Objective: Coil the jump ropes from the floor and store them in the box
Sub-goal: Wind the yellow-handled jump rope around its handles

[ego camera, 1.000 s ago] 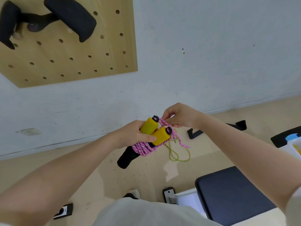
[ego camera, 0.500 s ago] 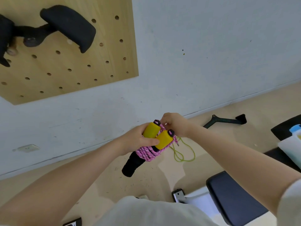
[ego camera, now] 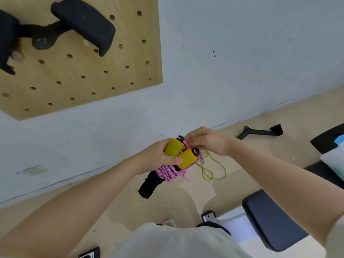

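Gripping both yellow handles (ego camera: 181, 154) side by side, the left hand (ego camera: 158, 158) keeps the pink jump rope (ego camera: 168, 173) bundled in mid-air, so the wraps cannot spring loose. The right hand (ego camera: 207, 141), at 1 o'clock from the handles, pinches the rope's end near the handle caps, presumably to tuck it and lock the coil. A second, yellow-green rope (ego camera: 212, 169) lies loose on the floor (ego camera: 130, 202) at 3 o'clock, not yet coiled. A pale container edge (ego camera: 335, 162) at the far 3 o'clock may be the box; this cannot be confirmed.
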{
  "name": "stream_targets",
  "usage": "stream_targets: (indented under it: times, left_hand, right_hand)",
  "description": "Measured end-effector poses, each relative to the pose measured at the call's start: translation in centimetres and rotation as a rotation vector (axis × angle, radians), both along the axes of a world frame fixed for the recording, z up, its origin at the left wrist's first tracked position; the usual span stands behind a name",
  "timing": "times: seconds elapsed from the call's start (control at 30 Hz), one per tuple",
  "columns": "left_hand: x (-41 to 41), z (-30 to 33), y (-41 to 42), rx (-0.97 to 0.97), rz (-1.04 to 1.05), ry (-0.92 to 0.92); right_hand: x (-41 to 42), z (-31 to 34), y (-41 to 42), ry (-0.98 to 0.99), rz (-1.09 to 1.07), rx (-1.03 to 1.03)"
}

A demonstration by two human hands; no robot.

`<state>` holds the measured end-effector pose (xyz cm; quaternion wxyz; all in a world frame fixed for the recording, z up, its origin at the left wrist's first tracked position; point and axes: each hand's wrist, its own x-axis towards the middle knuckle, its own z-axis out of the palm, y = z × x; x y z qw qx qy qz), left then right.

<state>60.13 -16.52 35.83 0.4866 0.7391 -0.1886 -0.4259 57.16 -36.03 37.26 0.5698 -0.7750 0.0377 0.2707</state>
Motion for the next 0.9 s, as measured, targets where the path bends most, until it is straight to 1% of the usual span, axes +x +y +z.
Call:
stream_targets:
  times: [0.03, 0.13, 0.2, 0.3, 0.43, 0.57, 0.6, 0.67, 0.7, 0.73, 0.83, 0.9]
  left_hand:
    - [0.0, -0.1, 0.1, 0.004, -0.001, -0.004]
    - [0.0, -0.4, 0.4, 0.046, 0.003, -0.04]
    - [-0.1, -0.6, 0.4, 0.082, 0.001, -0.074]
    - [-0.4, -0.8, 0.0, 0.115, -0.002, -0.108]
    - [-1.3, -1.1, -0.8, 0.086, 0.034, -0.112]
    - [-2.4, -0.8, -1.3, 0.049, 0.09, -0.079]
    - [-2.7, -0.7, -1.5, 0.054, 0.099, -0.091]
    - [-3.4, -0.6, -2.0, 0.078, 0.107, -0.133]
    - [-4.0, -0.5, -2.4, 0.095, 0.107, -0.162]
    - [-4.5, -0.5, -3.0, 0.115, 0.112, -0.198]
    - [-6.4, -0.5, -5.3, 0.175, 0.165, -0.285]
    - [-7.9, -0.4, -7.1, 0.201, 0.216, -0.277]
  right_hand:
    - [-0.1, -0.2, 0.1, 0.003, -0.003, 0.007]
    - [-0.4, -0.5, 0.8, -0.022, -0.006, -0.082]
    - [-0.6, -0.8, 1.1, 0.011, -0.023, -0.094]
    - [-0.9, -1.5, 1.4, 0.064, -0.086, -0.052]
    - [-1.2, -2.2, 2.0, 0.102, -0.284, 0.015]
    - [-1.7, -2.1, 1.4, 0.175, -0.38, 0.178]
    - [-1.9, -1.9, 1.2, 0.185, -0.368, 0.149]
    - [-2.4, -1.7, 0.6, 0.165, -0.265, -0.059]
    - [-2.9, -1.6, 0.3, 0.16, -0.224, -0.116]
    - [-3.4, -1.6, -0.2, 0.158, -0.208, -0.119]
    - [-5.3, -1.4, -2.4, 0.137, -0.3, 0.052]
    - [-6.8, -0.8, -4.3, 0.123, -0.354, 0.157]
